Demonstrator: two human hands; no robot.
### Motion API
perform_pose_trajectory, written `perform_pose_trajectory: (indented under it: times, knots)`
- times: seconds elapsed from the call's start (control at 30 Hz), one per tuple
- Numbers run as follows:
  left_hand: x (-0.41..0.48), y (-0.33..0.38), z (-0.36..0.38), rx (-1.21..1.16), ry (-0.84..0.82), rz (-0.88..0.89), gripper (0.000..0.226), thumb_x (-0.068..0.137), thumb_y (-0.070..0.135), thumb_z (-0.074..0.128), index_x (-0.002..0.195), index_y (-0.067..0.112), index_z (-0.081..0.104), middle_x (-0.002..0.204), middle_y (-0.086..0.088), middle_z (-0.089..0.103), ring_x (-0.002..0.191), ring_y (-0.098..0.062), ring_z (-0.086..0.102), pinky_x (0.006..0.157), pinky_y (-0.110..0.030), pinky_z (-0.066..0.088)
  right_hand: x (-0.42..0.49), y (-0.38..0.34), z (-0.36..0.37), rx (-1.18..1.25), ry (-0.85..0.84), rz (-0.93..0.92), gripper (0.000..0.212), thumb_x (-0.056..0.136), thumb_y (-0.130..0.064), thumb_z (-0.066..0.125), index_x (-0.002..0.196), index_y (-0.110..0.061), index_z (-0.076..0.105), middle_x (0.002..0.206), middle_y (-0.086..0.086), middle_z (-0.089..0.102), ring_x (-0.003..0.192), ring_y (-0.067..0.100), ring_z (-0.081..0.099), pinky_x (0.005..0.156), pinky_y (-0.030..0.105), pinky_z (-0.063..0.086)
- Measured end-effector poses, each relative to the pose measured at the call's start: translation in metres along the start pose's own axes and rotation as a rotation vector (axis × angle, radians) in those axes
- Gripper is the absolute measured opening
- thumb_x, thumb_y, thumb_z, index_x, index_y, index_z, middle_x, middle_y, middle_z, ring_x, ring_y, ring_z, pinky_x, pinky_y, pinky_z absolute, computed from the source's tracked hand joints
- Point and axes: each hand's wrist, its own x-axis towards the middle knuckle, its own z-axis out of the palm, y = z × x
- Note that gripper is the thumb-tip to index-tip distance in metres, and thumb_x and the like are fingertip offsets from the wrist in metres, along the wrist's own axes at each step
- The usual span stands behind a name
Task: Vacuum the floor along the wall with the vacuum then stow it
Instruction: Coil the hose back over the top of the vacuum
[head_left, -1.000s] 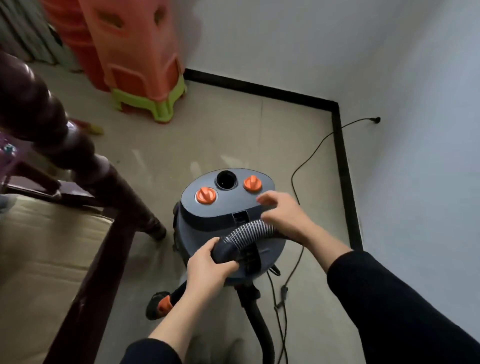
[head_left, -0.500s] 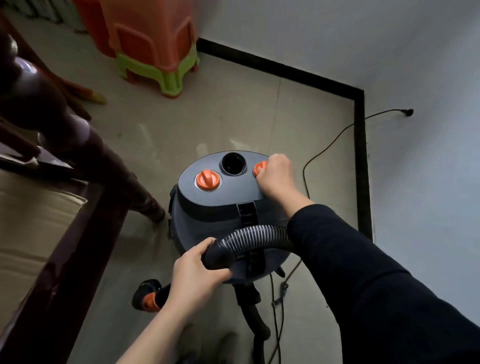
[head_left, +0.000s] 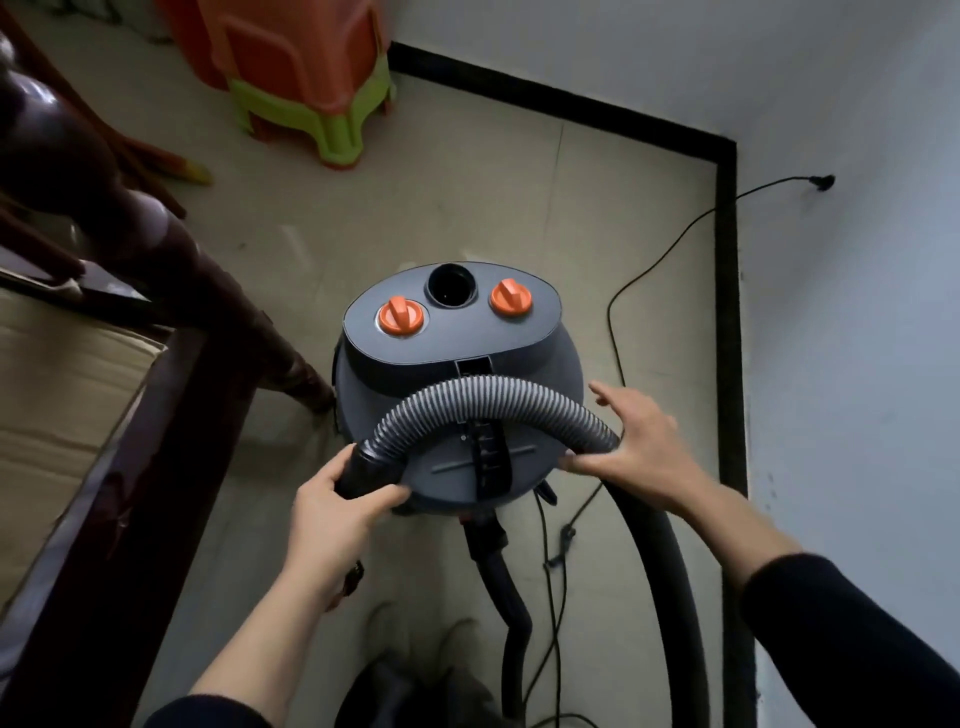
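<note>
Dim, soft indoor light, wide-angle bending at edges, slight blur, faint floor sheen

Grey canister vacuum (head_left: 457, 364) upright on floor, two orange knobs on top; ribbed hose (head_left: 488, 400) arched across it.

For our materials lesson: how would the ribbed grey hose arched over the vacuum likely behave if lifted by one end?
Probably floppy: the hose curves in an arch over the vacuum between the left hand and right hand. Its ribs likely give grip rather than slip. Being long, it would probably sag and trail.
</note>
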Motion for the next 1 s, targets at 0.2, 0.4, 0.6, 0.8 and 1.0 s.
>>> perform_pose_trajectory:
  times: [0.2, 0.4, 0.6, 0.8, 1.0]
  knots:
    - [-0.01, -0.003, -0.007, -0.111, 0.154, -0.091, 0.019, 0.075, 0.005, 0.077, 0.09, 0.015, 0.07, 0.077, 0.001, 0.068, 0.07, -0.01, 0.059, 0.063, -0.022, 0.047, -0.05, 0.045, 0.047, 0.184, 0.028, 0.402, 0.031, 0.074, -0.016, 0.074, 0.101, -0.019, 0.06, 0.087, 0.004, 0.063, 0.085, 0.028, 0.061, 0.07, 0.035, 0.05]
    - [-0.011, -0.022, -0.022, 0.018, 0.188, -0.072, 0.042, 0.074, -0.003, 0.075, 0.108, 0.016, 0.061, 0.093, -0.004, 0.065, 0.088, -0.023, 0.061, 0.072, -0.031, 0.046, 0.012, 0.004, -0.022, 0.248, 0.282, 0.143, 0.026, 0.08, -0.01, 0.071, 0.096, -0.019, 0.052, 0.082, -0.001, 0.055, 0.079, 0.024, 0.054, 0.063, 0.03, 0.042]
    - [-0.002, -0.017, -0.039, 0.027, 0.103, -0.04, 0.021, 0.076, -0.002, 0.074, 0.089, 0.012, 0.064, 0.084, -0.01, 0.068, 0.079, -0.024, 0.063, 0.069, -0.031, 0.046, 0.098, -0.063, -0.058, 0.038, 0.347, -0.141, 0.036, 0.086, -0.025, 0.067, 0.12, -0.027, 0.055, 0.113, 0.002, 0.056, 0.111, 0.028, 0.046, 0.093, 0.043, 0.033]
    - [0.012, -0.034, -0.032, -0.043, 0.113, -0.193, 0.02, 0.074, -0.003, 0.075, 0.089, 0.007, 0.066, 0.084, -0.017, 0.068, 0.081, -0.032, 0.065, 0.065, -0.034, 0.049, 0.156, -0.132, -0.056, -0.518, 0.355, -0.209, 0.052, 0.089, -0.05, 0.059, 0.134, -0.034, 0.04, 0.139, 0.011, 0.031, 0.125, 0.033, 0.032, 0.095, 0.051, 0.033]
    - [0.029, -0.052, -0.02, -0.093, 0.087, -0.311, 0.023, 0.073, -0.007, 0.075, 0.09, 0.006, 0.066, 0.085, -0.019, 0.068, 0.083, -0.034, 0.064, 0.071, -0.038, 0.048, 0.182, -0.126, -0.04, -0.477, 0.36, -0.101, 0.041, 0.087, -0.032, 0.069, 0.121, -0.023, 0.048, 0.129, 0.016, 0.033, 0.105, 0.04, 0.05, 0.075, 0.043, 0.042]
